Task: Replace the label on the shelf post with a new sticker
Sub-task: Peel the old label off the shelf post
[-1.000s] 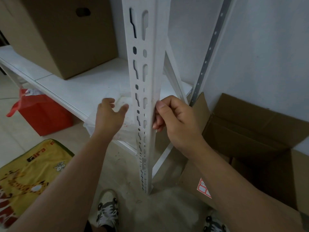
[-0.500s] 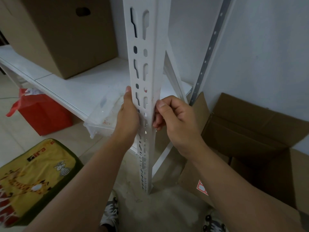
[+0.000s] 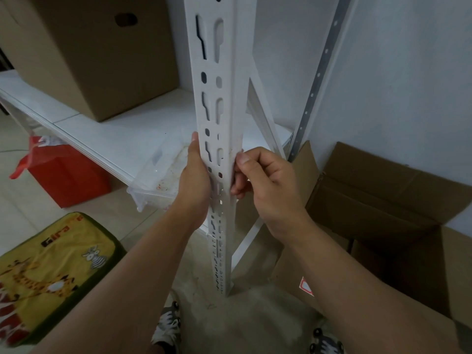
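Note:
The white slotted shelf post (image 3: 224,103) runs upright through the middle of the view. My left hand (image 3: 195,180) wraps around its left face at shelf height, fingers hidden behind the metal. My right hand (image 3: 265,182) presses against the post's right edge, thumb and curled fingers pinched at the corner. A faint brownish smudge marks the edge just above my right thumb. No label or sticker is clearly visible on the post; whatever lies under my right fingertips is hidden.
A large cardboard box (image 3: 97,52) stands on the white shelf (image 3: 122,134). A clear plastic tray (image 3: 161,180) overhangs the shelf edge. A red box (image 3: 66,175) and a yellow mat (image 3: 48,272) lie on the floor left. An open cardboard box (image 3: 383,213) sits right, against the wall.
My left hand has swung in from open air left of the post and closed around the post's left face. My right hand has stayed at the post's right edge.

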### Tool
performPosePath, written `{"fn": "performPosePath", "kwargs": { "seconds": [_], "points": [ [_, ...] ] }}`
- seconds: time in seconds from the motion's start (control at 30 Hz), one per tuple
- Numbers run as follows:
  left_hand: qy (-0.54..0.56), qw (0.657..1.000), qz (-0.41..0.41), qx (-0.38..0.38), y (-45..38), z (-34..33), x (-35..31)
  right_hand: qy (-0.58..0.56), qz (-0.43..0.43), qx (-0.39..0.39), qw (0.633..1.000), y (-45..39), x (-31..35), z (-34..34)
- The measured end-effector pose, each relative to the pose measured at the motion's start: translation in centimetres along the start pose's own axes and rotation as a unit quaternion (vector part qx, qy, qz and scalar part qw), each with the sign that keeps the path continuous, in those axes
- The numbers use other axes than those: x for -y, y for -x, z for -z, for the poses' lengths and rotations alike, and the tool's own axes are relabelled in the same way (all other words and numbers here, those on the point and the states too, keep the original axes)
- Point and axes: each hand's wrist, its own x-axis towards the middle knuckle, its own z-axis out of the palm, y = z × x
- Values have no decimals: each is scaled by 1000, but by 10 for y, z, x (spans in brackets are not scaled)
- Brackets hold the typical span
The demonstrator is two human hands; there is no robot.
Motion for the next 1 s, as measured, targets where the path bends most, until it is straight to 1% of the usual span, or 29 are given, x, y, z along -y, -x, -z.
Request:
{"fn": "performPosePath", "kwargs": {
  "seconds": [0.17, 0.33, 0.57, 0.67, 0.77, 0.83, 1.0],
  "points": [
    [25, 999, 12, -37, 5, -4, -5, 5, 5, -22, 1000, 1, 3, -4],
    [33, 998, 26, -44, 7, -7, -8, 8, -4, -33, 999, 2, 5, -6],
    [46, 998, 16, -42, 7, -7, -7, -8, -21, -38, 999, 2, 6, -7],
    [49, 997, 30, -50, 7, -6, -5, -29, -39, -27, 998, 2, 5, -4],
    [45, 998, 21, -32, 6, -5, -5, -66, -47, 2, 997, 3, 3, -1],
    [46, 999, 19, -20, 6, -5, -5, -73, -48, 12, 996, 2, 2, 2],
    [40, 999, 24, -26, 3, -4, -1, -82, -61, 19, 995, 0, 3, 2]
  ]
}}
